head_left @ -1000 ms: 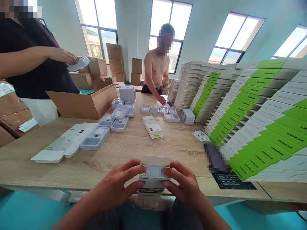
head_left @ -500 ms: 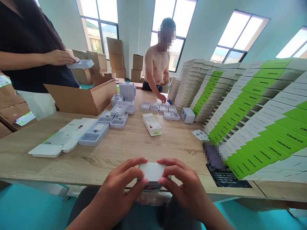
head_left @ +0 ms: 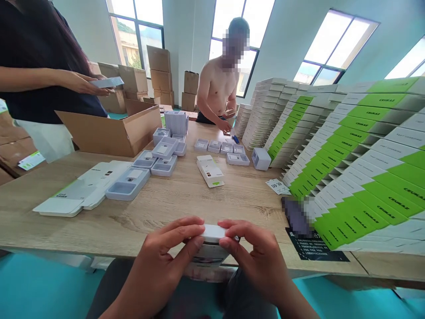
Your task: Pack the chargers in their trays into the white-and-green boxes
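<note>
A small white carton [head_left: 214,233] stands on end at the near table edge, its white end flap facing up and its printed side partly showing. My left hand [head_left: 168,254] grips its left side, thumb in front and fingers over the top edge. On the opposite side my right hand [head_left: 257,252] pinches the right edge of the end. The carton's lower part is partly hidden. Beyond the hands, another white carton [head_left: 210,171] lies on the table. Flat unfolded cartons [head_left: 78,195] lie to the left, beside a pale plastic tray [head_left: 128,185].
Tall stacks of green-and-white cartons [head_left: 372,186] line the right side. Near them lie a blurred dark object [head_left: 296,217], a black printed sheet [head_left: 315,249] and a white card [head_left: 278,186]. An open cardboard box [head_left: 109,135] sits at left. Two co-workers handle items across the table.
The carton's top end has tipped back, showing more of its printed front, and my fingers have shifted along its edges. The co-worker at left has lowered and tilted a tray.
</note>
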The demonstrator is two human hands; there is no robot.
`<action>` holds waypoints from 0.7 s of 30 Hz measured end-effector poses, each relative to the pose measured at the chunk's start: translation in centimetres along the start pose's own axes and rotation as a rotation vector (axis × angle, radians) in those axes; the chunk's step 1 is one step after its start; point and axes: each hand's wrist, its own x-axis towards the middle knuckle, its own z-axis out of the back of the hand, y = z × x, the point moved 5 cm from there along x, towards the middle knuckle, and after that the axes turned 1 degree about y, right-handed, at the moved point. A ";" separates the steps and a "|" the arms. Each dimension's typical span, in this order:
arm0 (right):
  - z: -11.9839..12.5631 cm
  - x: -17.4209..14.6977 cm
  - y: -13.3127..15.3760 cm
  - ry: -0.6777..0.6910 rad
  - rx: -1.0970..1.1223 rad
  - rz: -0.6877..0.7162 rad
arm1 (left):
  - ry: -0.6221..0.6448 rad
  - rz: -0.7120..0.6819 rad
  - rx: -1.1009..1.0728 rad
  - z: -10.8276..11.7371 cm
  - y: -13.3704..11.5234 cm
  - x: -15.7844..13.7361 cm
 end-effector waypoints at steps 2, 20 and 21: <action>0.2 -0.1 0.1 0.017 -0.019 0.101 | 0.005 -0.046 0.023 0.2 0.0 -0.2; -0.2 -1.5 -0.7 0.017 -0.121 0.343 | 0.100 -0.355 -0.008 -1.8 4.5 -2.0; -0.1 -1.6 -0.7 0.019 -0.114 0.329 | 0.074 -0.229 -0.083 -2.4 4.9 -2.3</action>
